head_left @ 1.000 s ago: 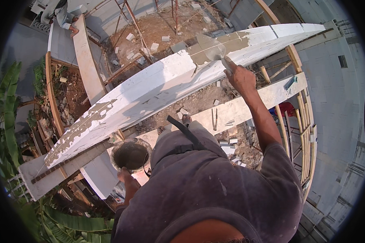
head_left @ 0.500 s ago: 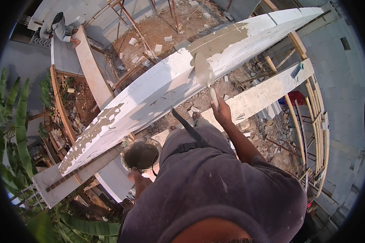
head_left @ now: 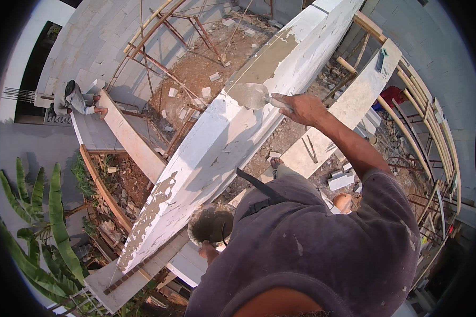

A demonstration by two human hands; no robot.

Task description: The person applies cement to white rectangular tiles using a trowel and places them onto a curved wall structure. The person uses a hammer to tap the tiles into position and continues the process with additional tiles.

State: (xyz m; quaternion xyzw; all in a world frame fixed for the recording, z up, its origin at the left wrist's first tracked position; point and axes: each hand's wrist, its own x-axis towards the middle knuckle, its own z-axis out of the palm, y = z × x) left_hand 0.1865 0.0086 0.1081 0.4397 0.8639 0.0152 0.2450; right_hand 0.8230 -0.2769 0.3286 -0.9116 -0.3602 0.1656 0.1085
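Grey-bladed, the trowel (head_left: 251, 96) is overlapping the white wall (head_left: 238, 142) near twelve o'clock, the right hand (head_left: 305, 110) grasping its handle (head_left: 278, 103) toward two. Around seven, the left hand (head_left: 209, 252) is touching the mortar bucket (head_left: 193, 215); whether it is gripping, I cannot tell.

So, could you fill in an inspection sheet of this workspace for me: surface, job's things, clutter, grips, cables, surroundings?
Surface: white block wall, patches of grey mortar on its top.
Job's things: trowel, blade over the wall's top at a mortar patch's edge; bucket, grey mix inside.
Clutter: loose white blocks on the ground; small greenish item on a plank.
Grips: right grip closed round the trowel's handle; left grip at the bucket's near side, hold unclear.
Cables: nothing seen.
Surroundings: another person at far left, scaffold poles, large-leaved plants.
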